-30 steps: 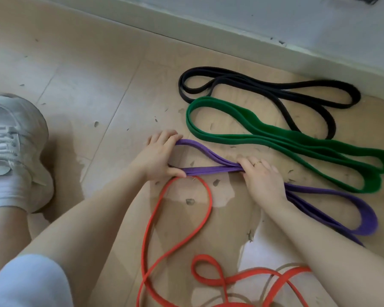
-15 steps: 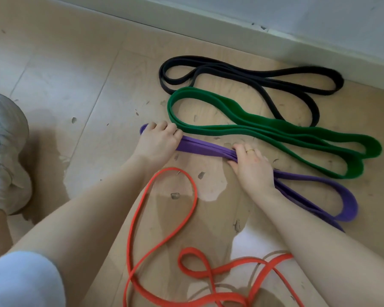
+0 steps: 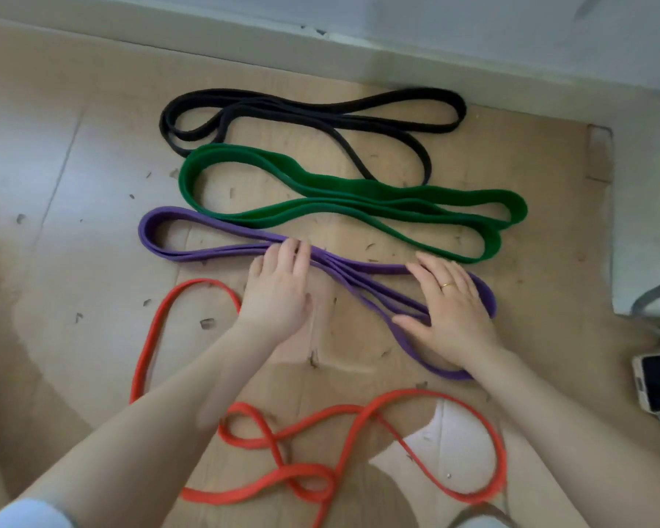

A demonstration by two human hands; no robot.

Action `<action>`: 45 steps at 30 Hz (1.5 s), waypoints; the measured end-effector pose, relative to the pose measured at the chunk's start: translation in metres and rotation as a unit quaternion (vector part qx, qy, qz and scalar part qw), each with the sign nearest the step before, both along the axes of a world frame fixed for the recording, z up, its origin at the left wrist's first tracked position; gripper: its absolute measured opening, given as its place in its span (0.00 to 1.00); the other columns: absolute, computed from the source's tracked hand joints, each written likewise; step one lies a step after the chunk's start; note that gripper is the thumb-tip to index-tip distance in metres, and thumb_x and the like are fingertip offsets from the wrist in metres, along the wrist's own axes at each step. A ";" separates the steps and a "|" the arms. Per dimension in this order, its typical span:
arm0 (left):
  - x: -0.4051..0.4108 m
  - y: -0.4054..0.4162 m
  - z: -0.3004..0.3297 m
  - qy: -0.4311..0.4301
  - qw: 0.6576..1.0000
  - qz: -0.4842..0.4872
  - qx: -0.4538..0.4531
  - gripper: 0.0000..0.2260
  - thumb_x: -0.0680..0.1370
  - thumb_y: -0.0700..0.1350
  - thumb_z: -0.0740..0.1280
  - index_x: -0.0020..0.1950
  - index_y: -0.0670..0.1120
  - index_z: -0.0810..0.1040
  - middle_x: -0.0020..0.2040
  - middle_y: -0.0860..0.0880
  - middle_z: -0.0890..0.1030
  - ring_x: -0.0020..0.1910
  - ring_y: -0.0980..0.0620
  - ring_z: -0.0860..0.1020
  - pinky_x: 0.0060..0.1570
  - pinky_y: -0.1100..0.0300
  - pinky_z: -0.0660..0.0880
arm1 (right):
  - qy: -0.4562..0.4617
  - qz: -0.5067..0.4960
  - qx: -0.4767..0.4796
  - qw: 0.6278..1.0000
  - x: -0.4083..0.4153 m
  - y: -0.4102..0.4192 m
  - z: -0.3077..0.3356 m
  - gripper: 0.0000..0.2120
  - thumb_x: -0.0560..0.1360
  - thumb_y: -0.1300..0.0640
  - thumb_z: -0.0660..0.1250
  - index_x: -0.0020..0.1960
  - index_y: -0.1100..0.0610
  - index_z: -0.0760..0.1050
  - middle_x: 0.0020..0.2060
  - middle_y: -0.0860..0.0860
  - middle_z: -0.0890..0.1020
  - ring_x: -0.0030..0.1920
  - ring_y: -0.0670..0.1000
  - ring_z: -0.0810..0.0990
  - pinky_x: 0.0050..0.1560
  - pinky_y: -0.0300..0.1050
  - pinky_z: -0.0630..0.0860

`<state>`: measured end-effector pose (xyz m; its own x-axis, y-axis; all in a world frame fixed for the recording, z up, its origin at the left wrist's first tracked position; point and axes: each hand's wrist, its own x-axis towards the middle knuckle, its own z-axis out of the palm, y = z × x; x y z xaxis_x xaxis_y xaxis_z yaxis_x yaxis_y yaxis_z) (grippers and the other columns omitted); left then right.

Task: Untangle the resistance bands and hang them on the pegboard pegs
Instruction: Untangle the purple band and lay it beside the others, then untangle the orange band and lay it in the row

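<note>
The purple resistance band (image 3: 222,252) lies folded flat on the floor (image 3: 92,177), one looped end to the left and the other curving under the right hand. The left hand (image 3: 277,295) rests on its middle with straight fingers, fingertips touching the strands where they bunch together. The right hand (image 3: 452,314) lies flat and spread over the band's right loop, thumb out to the left across the strands; a gold ring (image 3: 446,285) shows on one finger. Neither hand curls round the band.

Just beyond the purple band lies the green resistance band (image 3: 340,192), wider and folded into long loops, its near edge touching the purple band's far strand. Beyond that, nearest the baseboard (image 3: 244,36), the black resistance band (image 3: 313,112) is folded likewise, its near loops meeting the green one.

Nearer the person, the red resistance band (image 3: 321,424) sprawls in loose, crossing loops, passing beneath both forearms.

At the right edge, a phone (image 3: 658,383) lies on the floor, well apart from the bands.
</note>
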<state>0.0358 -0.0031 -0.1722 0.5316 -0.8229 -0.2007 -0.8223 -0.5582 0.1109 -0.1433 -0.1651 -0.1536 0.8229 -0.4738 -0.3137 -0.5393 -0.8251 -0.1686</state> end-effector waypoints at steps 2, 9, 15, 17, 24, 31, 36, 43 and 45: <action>-0.017 -0.018 -0.001 0.019 0.993 -0.117 -0.011 0.38 0.59 0.50 0.79 0.66 0.41 0.72 0.62 0.42 0.76 0.60 0.41 0.76 0.57 0.49 0.73 | -0.077 -0.059 -0.018 0.995 -0.029 -0.006 0.001 0.25 0.72 0.44 0.58 0.62 0.58 0.73 0.62 0.56 0.75 0.61 0.57 0.70 0.61 0.56 0.71; -0.054 -0.062 -0.016 0.036 0.987 -0.150 0.038 0.31 0.76 0.43 0.64 0.76 0.41 0.54 0.74 0.42 0.62 0.72 0.42 0.61 0.71 0.50 0.55 | -0.088 -0.209 0.177 0.958 -0.082 -0.012 -0.020 0.26 0.70 0.49 0.70 0.64 0.59 0.70 0.70 0.60 0.60 0.60 0.56 0.72 0.63 0.52 0.70; -0.049 -0.078 -0.017 0.037 0.995 -0.093 -0.002 0.15 0.70 0.39 0.72 0.56 0.41 0.78 0.47 0.42 0.80 0.45 0.38 0.78 0.45 0.50 0.73 | 0.006 -0.172 -0.010 0.985 -0.062 -0.041 -0.022 0.10 0.76 0.52 0.62 0.53 0.57 0.73 0.61 0.54 0.73 0.50 0.60 0.77 0.45 0.50 0.75; -0.047 -0.086 -0.017 0.040 0.997 -0.069 -0.009 0.12 0.75 0.41 0.67 0.58 0.42 0.76 0.50 0.42 0.79 0.48 0.38 0.77 0.47 0.49 0.70 | 0.006 -0.159 -0.053 0.986 -0.058 -0.054 -0.015 0.10 0.76 0.51 0.63 0.52 0.57 0.74 0.53 0.53 0.78 0.54 0.57 0.75 0.47 0.49 0.70; -0.040 -0.080 -0.032 0.015 0.989 -0.132 -0.059 0.13 0.62 0.39 0.75 0.46 0.46 0.81 0.39 0.48 0.81 0.34 0.44 0.78 0.37 0.58 0.74 | -0.041 0.007 -0.092 0.995 -0.032 -0.032 -0.014 0.37 0.62 0.37 0.71 0.64 0.57 0.72 0.64 0.57 0.74 0.67 0.60 0.68 0.71 0.56 0.57; -0.035 -0.079 -0.032 0.028 0.982 -0.163 -0.088 0.08 0.67 0.44 0.68 0.44 0.45 0.82 0.36 0.48 0.81 0.31 0.45 0.78 0.33 0.59 0.74 | 0.072 0.076 -0.118 0.987 -0.028 -0.037 -0.018 0.28 0.71 0.59 0.68 0.70 0.58 0.65 0.64 0.54 0.74 0.64 0.56 0.72 0.69 0.51 0.62; -0.040 -0.083 -0.023 0.053 0.990 -0.119 -0.061 0.11 0.73 0.41 0.67 0.55 0.42 0.78 0.47 0.43 0.81 0.45 0.40 0.79 0.43 0.53 0.73 | 0.087 0.004 -0.123 0.989 -0.039 -0.045 -0.021 0.14 0.77 0.64 0.60 0.62 0.59 0.68 0.58 0.56 0.75 0.59 0.57 0.73 0.57 0.48 0.69; -0.072 -0.048 -0.002 0.081 0.987 -0.108 -0.091 0.24 0.67 0.37 0.66 0.63 0.39 0.73 0.63 0.39 0.75 0.64 0.38 0.72 0.61 0.45 0.69 | -0.057 0.027 -0.125 0.990 -0.064 -0.013 -0.019 0.40 0.59 0.50 0.77 0.67 0.59 0.67 0.65 0.60 0.73 0.64 0.60 0.68 0.64 0.58 0.68; -0.081 -0.022 -0.001 0.097 0.981 -0.140 -0.096 0.20 0.66 0.41 0.60 0.58 0.41 0.76 0.61 0.39 0.77 0.61 0.39 0.73 0.54 0.46 0.74 | -0.119 0.120 -0.106 0.980 -0.079 0.018 -0.016 0.36 0.59 0.47 0.75 0.63 0.55 0.70 0.62 0.56 0.76 0.60 0.56 0.70 0.58 0.53 0.72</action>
